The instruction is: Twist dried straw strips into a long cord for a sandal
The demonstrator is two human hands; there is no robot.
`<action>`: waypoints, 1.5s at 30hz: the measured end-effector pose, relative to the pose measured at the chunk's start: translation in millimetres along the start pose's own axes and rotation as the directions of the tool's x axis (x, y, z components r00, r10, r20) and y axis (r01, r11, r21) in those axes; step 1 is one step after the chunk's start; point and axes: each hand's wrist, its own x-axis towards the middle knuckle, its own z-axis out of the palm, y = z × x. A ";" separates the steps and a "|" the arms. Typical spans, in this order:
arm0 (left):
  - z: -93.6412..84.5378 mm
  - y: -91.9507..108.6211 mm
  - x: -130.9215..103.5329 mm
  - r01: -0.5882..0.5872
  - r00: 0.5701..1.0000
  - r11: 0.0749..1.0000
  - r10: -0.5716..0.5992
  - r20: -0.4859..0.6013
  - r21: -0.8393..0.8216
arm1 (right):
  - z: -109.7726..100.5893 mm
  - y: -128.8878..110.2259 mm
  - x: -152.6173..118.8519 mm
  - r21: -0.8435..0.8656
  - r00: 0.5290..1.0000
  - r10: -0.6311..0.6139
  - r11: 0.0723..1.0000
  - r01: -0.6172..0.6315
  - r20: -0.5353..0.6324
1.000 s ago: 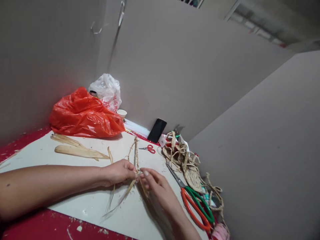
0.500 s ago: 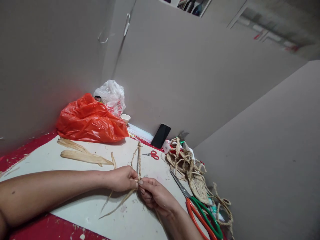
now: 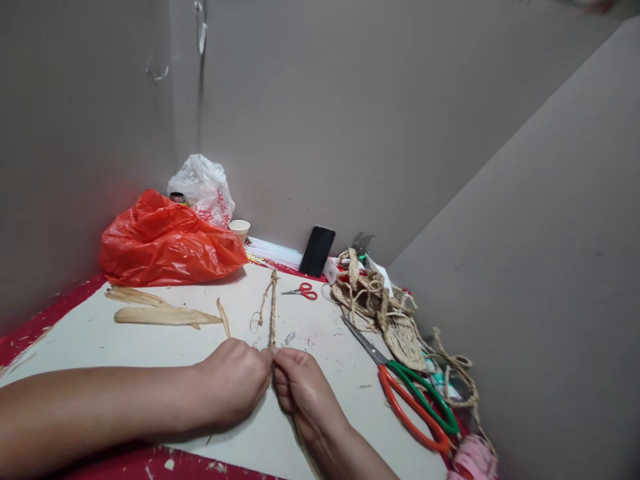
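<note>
A thin braided cord of dry straw-coloured fibre (image 3: 273, 310) runs away from me across the white board. My left hand (image 3: 235, 377) is closed around its near end, knuckles up. My right hand (image 3: 303, 383) pinches the same end between thumb and forefinger, touching the left. A loose strand lies under the right wrist, and the strands inside the left fist are hidden. Beyond the hands lie small red-handled scissors (image 3: 306, 291). Flat dry leaf strips (image 3: 163, 315) rest to the left, with a short narrow strip (image 3: 223, 319) near the left hand.
Large scissors with green and orange handles (image 3: 415, 400) lie to the right, beside a heap of braided fibre cord (image 3: 383, 307). A red plastic bag (image 3: 170, 243), a paper cup (image 3: 240, 230) and a phone (image 3: 317, 251) line the back, near the wall.
My left hand has turned over into a fist, knuckles up, around the cord's near end. The trailing strands have gone out of sight beneath it. The camera view has shifted.
</note>
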 end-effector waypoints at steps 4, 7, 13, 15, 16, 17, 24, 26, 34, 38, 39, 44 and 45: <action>3.5 11.0 -9.7 -0.119 0.993 0.988 0.118 0.013 0.099 | -2.1 0.1 -0.8 0.060 0.999 0.018 0.998 -0.020 0.034; -10.8 17.4 -23.1 -0.227 0.971 0.972 0.230 0.068 -0.058 | -7.6 -1.4 0.5 0.105 0.995 0.045 0.993 -0.054 0.091; -25.8 -3.8 -8.7 -0.049 0.949 0.841 -0.129 -0.287 -0.539 | -15.1 -4.6 1.8 0.187 0.978 0.010 0.981 -0.050 0.207; -14.5 -17.1 7.4 0.011 0.926 0.752 -0.257 -0.277 -0.660 | -16.8 -4.6 2.5 0.173 0.970 0.017 0.983 -0.060 0.241; -7.4 -22.5 14.6 0.042 0.952 0.663 -0.253 -0.171 -0.748 | -17.6 -4.6 3.0 0.157 0.967 0.015 0.986 -0.056 0.253; -0.4 -26.8 20.3 0.095 0.978 0.554 -0.205 -0.025 -0.827 | -18.4 -4.6 3.5 0.139 0.965 0.011 0.989 -0.049 0.262; 4.7 -30.8 20.5 0.061 0.997 0.547 -0.080 0.021 -0.835 | -23.3 -6.6 6.1 0.031 0.964 0.027 0.999 -0.036 0.265; -5.3 -27.4 15.3 0.047 0.998 0.674 -0.071 -0.001 -0.737 | -24.5 -5.6 7.1 0.018 0.967 0.018 1.000 -0.023 0.254; -60.0 -44.4 -10.2 0.076 0.988 0.901 -0.009 0.156 -0.427 | -27.5 0.8 12.7 0.032 0.969 0.065 0.997 -0.075 0.238; -82.2 -91.9 -19.3 0.183 0.982 0.909 -0.190 0.020 -0.375 | -28.7 -0.4 15.3 0.025 0.970 0.103 0.994 -0.111 0.221; -84.3 -104.8 -21.5 0.210 0.971 0.916 -0.236 -0.035 -0.343 | -29.4 -0.3 15.9 0.023 0.968 0.118 0.992 -0.126 0.222; -79.2 -151.0 -36.3 0.395 0.885 0.889 -0.436 -0.165 -0.231 | -33.2 4.3 17.1 0.061 0.972 0.136 0.987 -0.150 0.189; -76.7 -155.5 -39.5 0.413 0.877 0.883 -0.452 -0.166 -0.222 | -33.4 5.4 16.8 0.068 0.974 0.134 0.987 -0.148 0.184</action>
